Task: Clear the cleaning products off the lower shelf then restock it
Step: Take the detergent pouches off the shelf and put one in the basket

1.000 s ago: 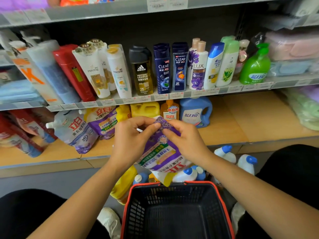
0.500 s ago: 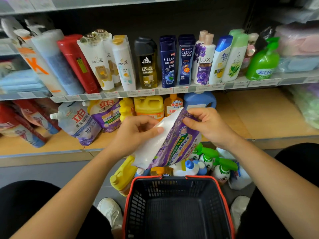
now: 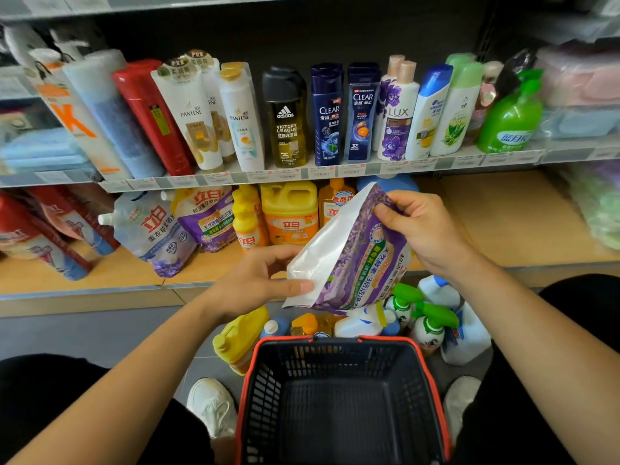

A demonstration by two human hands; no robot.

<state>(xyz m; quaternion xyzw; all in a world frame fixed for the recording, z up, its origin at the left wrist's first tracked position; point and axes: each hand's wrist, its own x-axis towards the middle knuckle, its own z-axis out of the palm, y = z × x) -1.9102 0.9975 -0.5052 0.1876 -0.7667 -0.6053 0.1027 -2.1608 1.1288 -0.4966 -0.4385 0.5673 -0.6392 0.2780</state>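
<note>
Two hands hold one purple pouch (image 3: 352, 260) in the air, in front of the lower shelf (image 3: 503, 226) & above the far rim of the basket (image 3: 335, 342). Pouch is tilted, top end up & to the right, white back turned left, printed purple face to the right.

Left hand (image 3: 255, 283): thumb laid flat on the pouch's lower left corner, fingers curled behind it, so a pinch. Right hand (image 3: 422, 229): fingers & thumb curled over the top right edge, pinching it.

Lower shelf, left to right: red packs (image 3: 40, 229), pale spouted pouch (image 3: 154, 233) leaning, 2nd purple pouch (image 3: 208, 216), small yellow bottle (image 3: 246, 223), yellow jug (image 3: 289, 213), orange bottle (image 3: 335, 201), blue jug (image 3: 385, 182) mostly hidden behind the held pouch. Right part of the shelf is bare wood.

On the floor btwn shelf & basket, packed close together: yellow floor bottle (image 3: 240, 340) on its side, white blue-capped bottles (image 3: 436, 290), green-trigger sprays (image 3: 429, 325).

Basket is black mesh w/ red rim & sits btwn two white shoes (image 3: 211, 407).

Upper shelf (image 3: 302, 172) carries a row of shampoo bottles (image 3: 285, 119), upright or leaning.
</note>
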